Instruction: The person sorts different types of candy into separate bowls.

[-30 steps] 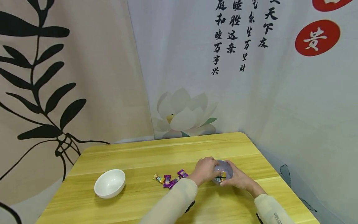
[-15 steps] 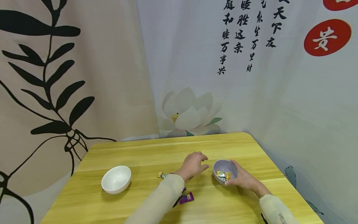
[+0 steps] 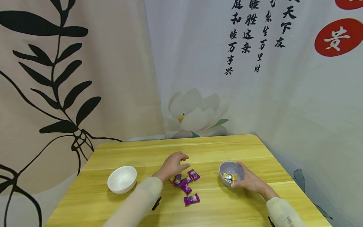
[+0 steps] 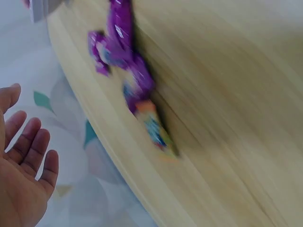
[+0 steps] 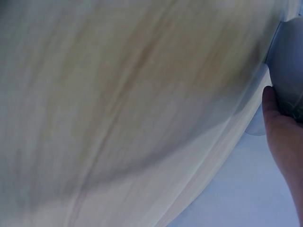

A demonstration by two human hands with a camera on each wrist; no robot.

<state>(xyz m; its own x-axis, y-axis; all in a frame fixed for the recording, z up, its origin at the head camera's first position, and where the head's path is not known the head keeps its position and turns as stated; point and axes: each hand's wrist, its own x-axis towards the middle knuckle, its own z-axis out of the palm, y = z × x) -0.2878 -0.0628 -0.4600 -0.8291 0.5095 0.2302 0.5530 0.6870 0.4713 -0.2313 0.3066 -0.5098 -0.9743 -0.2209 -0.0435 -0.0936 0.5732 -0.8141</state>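
My right hand (image 3: pixel 250 182) grips a lavender bowl (image 3: pixel 233 167) at its right side, thumb toward the near rim. A few yellow-wrapped candies (image 3: pixel 229 177) lie inside that bowl. In the right wrist view, the thumb of my right hand (image 5: pixel 284 137) presses along the bowl's wall (image 5: pixel 288 61). My left hand (image 3: pixel 171 165) hangs over the middle of the table with relaxed fingers, holding nothing. Beside and below it are several purple-wrapped candies (image 3: pixel 185 180). One yellow-wrapped candy (image 4: pixel 154 130) shows at the end of their row in the left wrist view; my left forearm partly covers it from the head.
A white bowl (image 3: pixel 122 179) stands at the left of the wooden table (image 3: pixel 215 214). One purple candy (image 3: pixel 191 200) lies apart, nearer the front. Behind the table's far edge hangs a printed cloth (image 3: pixel 195 63) with a lotus and writing.
My left hand has come out of the lavender bowl and moved left, over the loose candies. My right hand keeps its grip on the bowl. The head view has shifted slightly.
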